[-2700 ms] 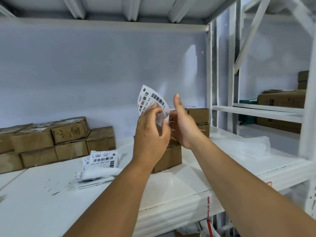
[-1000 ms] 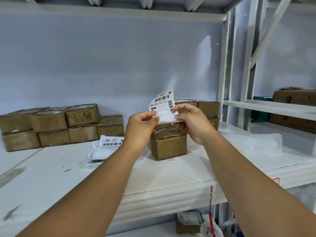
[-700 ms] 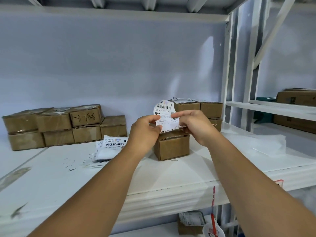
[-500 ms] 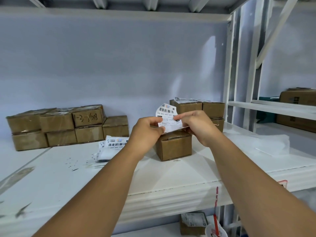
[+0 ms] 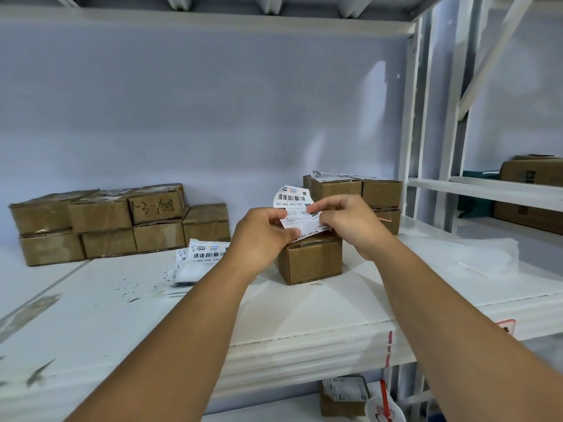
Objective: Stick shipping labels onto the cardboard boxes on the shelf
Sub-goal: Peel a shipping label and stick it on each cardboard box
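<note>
A white shipping label (image 5: 294, 208) with barcodes is pinched between both hands just above a small cardboard box (image 5: 313, 261) standing alone mid-shelf. My left hand (image 5: 262, 236) grips the label's lower left edge. My right hand (image 5: 347, 220) holds its right side with thumb and fingers. The label's lower edge lies near the box top; I cannot tell if it touches. A pile of more labels (image 5: 201, 257) lies on the white shelf (image 5: 122, 315) to the left.
Several brown boxes (image 5: 100, 223) are stacked at the back left. Labelled boxes (image 5: 353, 190) are stacked behind the lone box by the shelf upright (image 5: 411, 117). Clear plastic film (image 5: 481, 254) lies at the right. Larger cartons (image 5: 530, 190) sit on the neighbouring rack.
Both hands brought the label down from chest height to just over the lone box. The right hand went from flat beside the label to pinching it.
</note>
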`<action>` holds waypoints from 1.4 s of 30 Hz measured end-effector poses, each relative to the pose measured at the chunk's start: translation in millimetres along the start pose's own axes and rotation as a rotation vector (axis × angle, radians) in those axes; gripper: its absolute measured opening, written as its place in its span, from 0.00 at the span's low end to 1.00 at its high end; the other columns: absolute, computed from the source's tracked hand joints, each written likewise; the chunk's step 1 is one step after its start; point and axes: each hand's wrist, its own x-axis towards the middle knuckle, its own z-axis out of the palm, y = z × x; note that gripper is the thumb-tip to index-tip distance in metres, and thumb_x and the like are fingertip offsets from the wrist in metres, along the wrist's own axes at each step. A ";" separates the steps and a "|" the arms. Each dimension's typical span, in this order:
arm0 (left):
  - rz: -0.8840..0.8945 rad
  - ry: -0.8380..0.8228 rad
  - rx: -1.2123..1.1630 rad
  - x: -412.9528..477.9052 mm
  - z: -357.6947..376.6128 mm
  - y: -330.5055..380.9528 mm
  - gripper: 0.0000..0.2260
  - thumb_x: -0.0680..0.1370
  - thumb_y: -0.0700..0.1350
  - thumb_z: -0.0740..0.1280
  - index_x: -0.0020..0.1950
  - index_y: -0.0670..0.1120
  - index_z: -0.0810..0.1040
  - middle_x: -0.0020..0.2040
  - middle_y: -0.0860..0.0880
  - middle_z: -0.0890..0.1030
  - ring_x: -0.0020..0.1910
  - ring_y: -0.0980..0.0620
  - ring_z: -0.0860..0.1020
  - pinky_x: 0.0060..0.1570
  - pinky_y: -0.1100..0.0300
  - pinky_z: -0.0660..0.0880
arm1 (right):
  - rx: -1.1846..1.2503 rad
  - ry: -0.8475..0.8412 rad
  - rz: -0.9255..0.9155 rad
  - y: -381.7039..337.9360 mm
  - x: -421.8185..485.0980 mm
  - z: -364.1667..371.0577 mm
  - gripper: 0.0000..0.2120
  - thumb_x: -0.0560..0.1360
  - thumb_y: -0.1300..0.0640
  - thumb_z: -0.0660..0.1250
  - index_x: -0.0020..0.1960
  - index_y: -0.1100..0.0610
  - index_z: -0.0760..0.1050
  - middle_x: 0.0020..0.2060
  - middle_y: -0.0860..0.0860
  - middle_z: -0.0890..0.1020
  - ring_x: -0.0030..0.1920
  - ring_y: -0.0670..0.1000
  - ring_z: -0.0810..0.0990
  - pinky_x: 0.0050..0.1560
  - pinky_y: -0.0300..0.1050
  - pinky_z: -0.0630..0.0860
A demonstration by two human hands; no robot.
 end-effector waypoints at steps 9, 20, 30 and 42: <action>0.042 0.083 0.068 -0.4 -1.1 1.6 0.15 0.75 0.43 0.69 0.62 0.48 0.78 0.55 0.49 0.79 0.52 0.50 0.78 0.54 0.62 0.71 | -0.077 0.024 -0.027 -3.7 -2.7 -0.5 0.12 0.73 0.67 0.64 0.44 0.54 0.82 0.27 0.40 0.75 0.26 0.39 0.71 0.28 0.28 0.63; 0.095 0.065 0.190 -2.4 1.4 2.7 0.20 0.73 0.44 0.72 0.64 0.46 0.77 0.53 0.45 0.82 0.53 0.47 0.79 0.54 0.59 0.72 | -0.225 0.072 -0.119 -1.8 -1.7 1.2 0.11 0.72 0.65 0.65 0.41 0.51 0.81 0.26 0.43 0.71 0.27 0.42 0.69 0.28 0.28 0.64; 0.115 0.061 0.220 -2.2 1.9 2.3 0.20 0.73 0.44 0.72 0.64 0.47 0.76 0.54 0.46 0.82 0.53 0.49 0.79 0.55 0.60 0.72 | -0.265 0.039 -0.111 -0.8 -2.4 0.7 0.09 0.71 0.63 0.67 0.44 0.51 0.83 0.29 0.45 0.71 0.31 0.43 0.69 0.28 0.30 0.63; 0.103 0.050 0.229 -3.6 2.1 2.9 0.19 0.73 0.44 0.71 0.64 0.47 0.77 0.50 0.44 0.81 0.51 0.46 0.78 0.49 0.62 0.69 | -0.276 -0.045 -0.101 1.6 -1.3 2.0 0.08 0.71 0.61 0.70 0.46 0.51 0.83 0.29 0.44 0.71 0.31 0.43 0.69 0.32 0.33 0.64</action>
